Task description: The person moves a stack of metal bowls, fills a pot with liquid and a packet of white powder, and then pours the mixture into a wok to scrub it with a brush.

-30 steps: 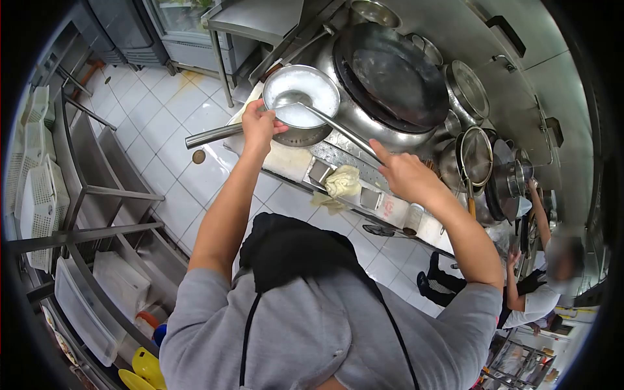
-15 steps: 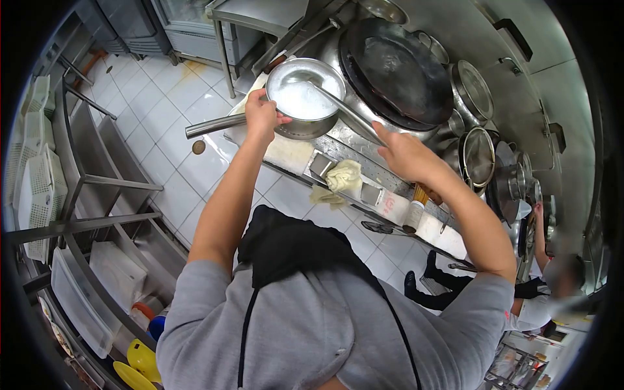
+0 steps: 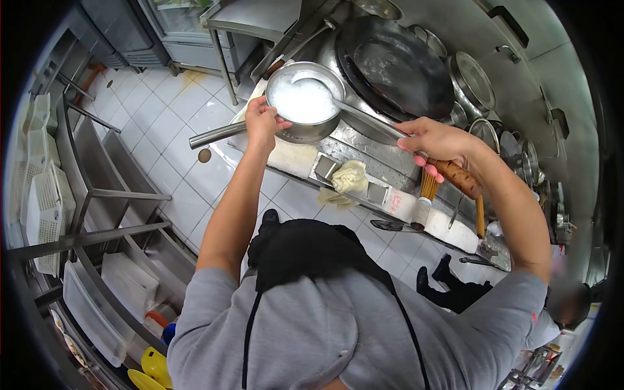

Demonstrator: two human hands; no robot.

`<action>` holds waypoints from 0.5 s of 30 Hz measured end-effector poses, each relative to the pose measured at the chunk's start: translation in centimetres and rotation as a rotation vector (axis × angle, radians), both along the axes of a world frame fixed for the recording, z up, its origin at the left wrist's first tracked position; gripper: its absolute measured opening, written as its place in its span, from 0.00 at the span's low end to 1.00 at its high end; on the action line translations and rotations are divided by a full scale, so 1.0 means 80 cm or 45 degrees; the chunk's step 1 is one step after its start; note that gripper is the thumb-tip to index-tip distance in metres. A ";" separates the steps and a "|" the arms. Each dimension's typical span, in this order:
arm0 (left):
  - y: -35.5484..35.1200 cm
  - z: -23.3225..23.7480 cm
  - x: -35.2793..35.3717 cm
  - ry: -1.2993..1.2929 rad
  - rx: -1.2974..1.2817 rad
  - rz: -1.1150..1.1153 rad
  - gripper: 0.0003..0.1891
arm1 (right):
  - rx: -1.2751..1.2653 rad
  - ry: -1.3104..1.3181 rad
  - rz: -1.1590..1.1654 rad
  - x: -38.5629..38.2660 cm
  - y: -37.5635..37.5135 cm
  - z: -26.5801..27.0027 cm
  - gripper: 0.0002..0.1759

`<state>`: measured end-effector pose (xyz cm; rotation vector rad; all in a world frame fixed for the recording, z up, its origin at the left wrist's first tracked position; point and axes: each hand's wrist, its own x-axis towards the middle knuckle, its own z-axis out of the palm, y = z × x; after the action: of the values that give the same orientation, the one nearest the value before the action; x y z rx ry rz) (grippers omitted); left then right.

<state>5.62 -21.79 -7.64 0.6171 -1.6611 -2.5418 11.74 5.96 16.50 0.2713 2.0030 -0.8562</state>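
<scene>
A metal saucepan point(image 3: 312, 133) of white foamy liquid point(image 3: 300, 103) stands on the metal counter, its long handle point(image 3: 218, 134) pointing left. My left hand point(image 3: 261, 123) is closed on the pan's near left side, at the rim. A ladle point(image 3: 374, 120) slants into the pan, its head partly sunk in the foam. My right hand point(image 3: 434, 142) is wrapped round the ladle, where the metal shaft meets the brown wooden handle point(image 3: 455, 177). Just behind the pan and to its right lies a large black wok point(image 3: 396, 68).
A crumpled pale cloth point(image 3: 350, 176) and a bamboo brush point(image 3: 426, 198) lie along the counter's near edge. Strainers and pots point(image 3: 471, 81) crowd the right side. At left stands a metal rack point(image 3: 123, 194) with white baskets point(image 3: 52, 201). Another person point(image 3: 448, 289) is at lower right.
My right hand has moved right with the ladle, whose shaft now lies flatter and whose wooden handle shows more. My left hand stays on the pan. The other person has shifted down in view.
</scene>
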 end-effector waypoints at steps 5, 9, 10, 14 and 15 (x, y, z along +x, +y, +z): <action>0.004 0.003 0.005 0.004 -0.022 0.011 0.20 | -0.181 -0.116 -0.151 0.010 0.000 -0.015 0.30; 0.002 0.000 0.004 0.026 -0.011 -0.005 0.18 | -0.258 -0.078 -0.027 0.026 -0.011 -0.048 0.30; 0.001 0.001 0.005 0.028 -0.007 -0.001 0.19 | -0.133 0.052 0.041 0.037 -0.023 -0.042 0.29; 0.002 -0.003 0.003 0.028 0.021 0.034 0.19 | 0.276 0.718 0.625 0.051 -0.018 -0.081 0.33; 0.002 -0.004 0.002 0.024 0.013 0.035 0.19 | 0.371 0.881 0.748 0.054 -0.013 -0.097 0.34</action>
<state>5.74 -21.64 -7.98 0.6108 -1.6235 -2.5309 16.09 4.90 8.71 -0.5086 2.6406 -0.2839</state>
